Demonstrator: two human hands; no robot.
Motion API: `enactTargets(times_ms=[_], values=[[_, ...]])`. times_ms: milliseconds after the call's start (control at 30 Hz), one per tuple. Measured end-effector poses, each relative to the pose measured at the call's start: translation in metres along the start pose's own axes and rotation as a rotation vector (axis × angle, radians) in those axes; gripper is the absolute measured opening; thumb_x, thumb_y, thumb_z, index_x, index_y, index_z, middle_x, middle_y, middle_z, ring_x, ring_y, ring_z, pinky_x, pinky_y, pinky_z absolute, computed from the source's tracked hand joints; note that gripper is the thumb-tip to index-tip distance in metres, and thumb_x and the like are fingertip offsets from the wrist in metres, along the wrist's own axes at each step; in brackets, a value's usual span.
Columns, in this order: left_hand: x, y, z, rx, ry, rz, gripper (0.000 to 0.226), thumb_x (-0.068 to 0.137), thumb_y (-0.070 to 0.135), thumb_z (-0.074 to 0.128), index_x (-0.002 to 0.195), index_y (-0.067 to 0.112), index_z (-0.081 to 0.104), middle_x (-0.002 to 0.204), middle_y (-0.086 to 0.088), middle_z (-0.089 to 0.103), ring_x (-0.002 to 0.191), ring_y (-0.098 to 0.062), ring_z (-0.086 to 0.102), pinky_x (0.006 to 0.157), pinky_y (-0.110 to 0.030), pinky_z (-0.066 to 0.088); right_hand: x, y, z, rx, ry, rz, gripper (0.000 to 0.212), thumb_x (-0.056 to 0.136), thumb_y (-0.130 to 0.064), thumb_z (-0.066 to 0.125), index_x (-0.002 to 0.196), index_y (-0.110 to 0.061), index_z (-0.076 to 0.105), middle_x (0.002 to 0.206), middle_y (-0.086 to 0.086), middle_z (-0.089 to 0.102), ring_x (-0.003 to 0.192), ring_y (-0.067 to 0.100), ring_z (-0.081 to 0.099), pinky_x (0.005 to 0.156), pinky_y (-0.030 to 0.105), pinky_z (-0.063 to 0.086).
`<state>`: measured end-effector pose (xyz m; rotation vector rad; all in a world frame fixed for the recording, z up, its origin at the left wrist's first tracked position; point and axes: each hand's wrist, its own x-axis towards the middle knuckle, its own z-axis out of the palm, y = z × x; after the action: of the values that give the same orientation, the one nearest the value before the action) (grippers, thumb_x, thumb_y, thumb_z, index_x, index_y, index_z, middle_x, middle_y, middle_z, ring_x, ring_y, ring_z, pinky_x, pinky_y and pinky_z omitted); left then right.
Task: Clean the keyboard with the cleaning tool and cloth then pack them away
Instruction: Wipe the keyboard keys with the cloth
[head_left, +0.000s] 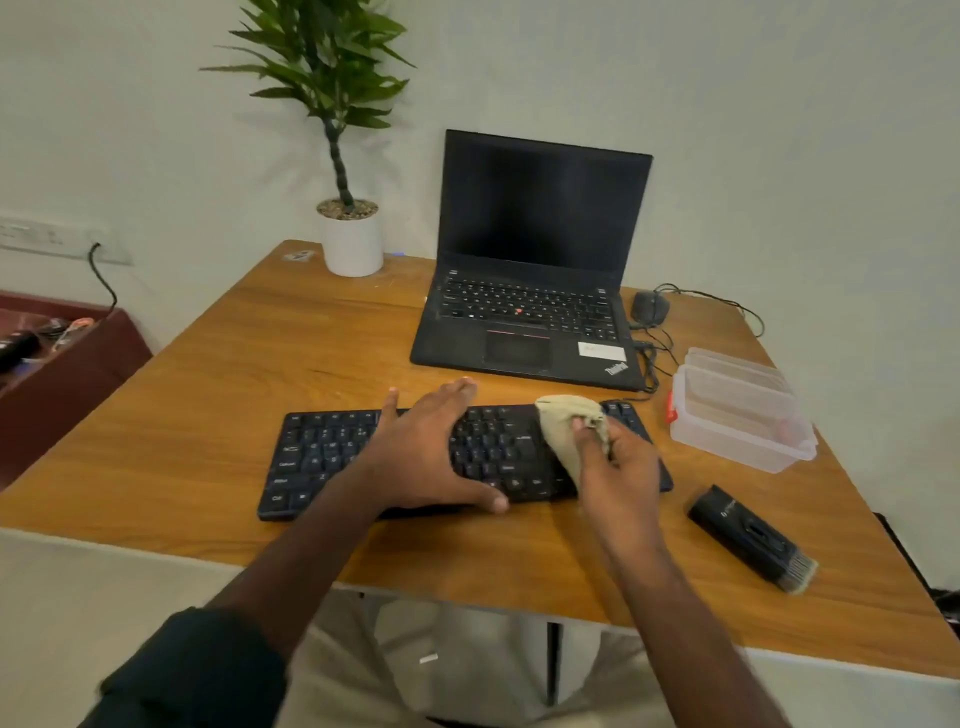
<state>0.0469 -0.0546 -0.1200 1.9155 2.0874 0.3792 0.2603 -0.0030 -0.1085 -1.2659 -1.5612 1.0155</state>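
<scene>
Covering the middle of the black keyboard (332, 457), the left hand (426, 447) hides a block of keys beneath its palm; its fingers are spread flat and apart, fingertips at the far edge and thumb at the near edge, gripping nothing. The key legends are too blurred to read with any certainty. Part of the keyboard's right end is also hidden — the right hand (618, 467) and the tan cloth (566, 426) lie over it. The cloth is bunched up, its far part poking out beyond the fingers, its lower fold pressed onto the keys; the right fingers are curled and clamped on it, thumb on the left side of the bundle.

On the wooden table (208, 395), well to the right of that hand and touched by neither, the black cleaning tool (748, 535) lies on its side, bristles at the near end — its small markings cannot be made out. A clear plastic container (737, 415) sits beyond it, near the keyboard's right end. Behind stand an open laptop (535, 260) with a dark screen, a mouse (649, 306), and a potted plant (348, 228).
</scene>
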Motion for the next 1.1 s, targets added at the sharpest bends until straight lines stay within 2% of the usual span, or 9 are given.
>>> enactTargets(times_ms=[167,267,400,500,567,633,800,1000,1100], values=[[-0.072,-0.101,-0.03,-0.082,0.025,-0.129,0.146,0.036,0.103,0.057,0.158,0.041,0.004,0.164,0.017,0.008,0.145,0.002,0.003,0.122,-0.054,-0.009,-0.019,-0.013,0.013,0.178,0.117,0.009,0.017,0.102,-0.029,0.057,0.097,-0.023,0.072,0.089,-0.007,0.073,0.082,-0.001,0.068,0.064,0.015,0.052],[-0.099,-0.141,-0.034,-0.093,-0.096,-0.164,0.153,0.036,0.097,0.067,0.157,0.043,-0.011,0.164,0.019,0.006,0.148,0.0,0.004,0.123,-0.047,-0.011,-0.035,-0.025,0.047,0.355,-0.047,0.17,0.02,0.103,-0.028,0.056,0.097,-0.019,0.073,0.091,0.003,0.078,0.084,0.018,0.075,0.068,0.035,0.061],[-0.102,-0.161,-0.034,-0.126,-0.088,-0.172,0.151,0.036,0.094,0.071,0.155,0.048,-0.01,0.164,0.018,0.014,0.152,-0.007,0.006,0.125,-0.043,-0.008,-0.053,-0.044,0.091,0.481,-0.305,0.349,0.015,0.101,-0.022,0.06,0.106,-0.016,0.073,0.096,0.011,0.079,0.086,0.031,0.075,0.069,0.041,0.06],[-0.099,-0.163,-0.034,-0.108,-0.054,-0.118,0.149,0.036,0.094,0.07,0.157,0.044,-0.003,0.164,0.016,0.017,0.149,-0.001,0.01,0.124,-0.043,-0.009,-0.052,-0.055,0.118,0.312,-0.338,-0.048,0.024,0.099,-0.012,0.062,0.119,-0.019,0.073,0.105,0.003,0.078,0.09,0.016,0.073,0.074,0.031,0.06],[-0.099,-0.165,-0.032,-0.092,-0.049,-0.098,0.151,0.036,0.096,0.068,0.158,0.041,-0.003,0.164,0.015,0.018,0.15,-0.002,0.01,0.124,-0.045,-0.008,-0.047,-0.062,0.137,-0.002,-0.3,-0.496,0.043,0.095,0.001,0.061,0.132,-0.018,0.066,0.132,-0.005,0.067,0.116,0.002,0.065,0.098,0.021,0.052],[-0.098,-0.168,-0.032,-0.112,-0.045,-0.104,0.153,0.034,0.098,0.066,0.159,0.037,0.0,0.164,0.013,0.02,0.151,-0.005,0.012,0.124,-0.044,-0.008,-0.048,-0.07,0.158,-0.327,-0.448,-0.742,0.051,0.094,0.003,0.058,0.14,-0.018,0.059,0.148,-0.005,0.053,0.141,0.011,0.046,0.119,0.031,0.034],[-0.095,-0.174,-0.032,-0.08,-0.058,-0.094,0.147,0.04,0.098,0.059,0.159,0.035,-0.001,0.165,0.007,0.022,0.151,-0.006,0.013,0.124,-0.042,-0.005,-0.071,-0.062,0.2,-0.96,-0.872,-0.799,0.056,0.101,-0.029,0.054,0.153,-0.019,0.037,0.164,0.002,0.032,0.154,0.021,0.022,0.125,0.045,0.014],[-0.093,-0.175,-0.034,-0.059,-0.08,-0.088,0.144,0.039,0.095,0.062,0.158,0.037,0.004,0.164,0.007,0.023,0.15,-0.005,0.016,0.124,-0.042,-0.004,-0.061,-0.06,0.188,-0.701,-0.988,-0.741,0.047,0.101,-0.016,0.054,0.147,-0.021,0.05,0.16,0.005,0.04,0.151,0.02,0.027,0.122,0.028,0.005],[-0.093,-0.174,-0.036,-0.08,-0.083,-0.101,0.148,0.034,0.1,0.061,0.157,0.039,0.005,0.164,0.01,0.024,0.15,-0.004,0.015,0.124,-0.042,-0.006,-0.047,-0.052,0.173,-0.496,-1.097,-0.601,0.035,0.101,-0.02,0.056,0.134,-0.027,0.065,0.147,-0.001,0.056,0.138,0.015,0.046,0.123,0.035,0.025]])
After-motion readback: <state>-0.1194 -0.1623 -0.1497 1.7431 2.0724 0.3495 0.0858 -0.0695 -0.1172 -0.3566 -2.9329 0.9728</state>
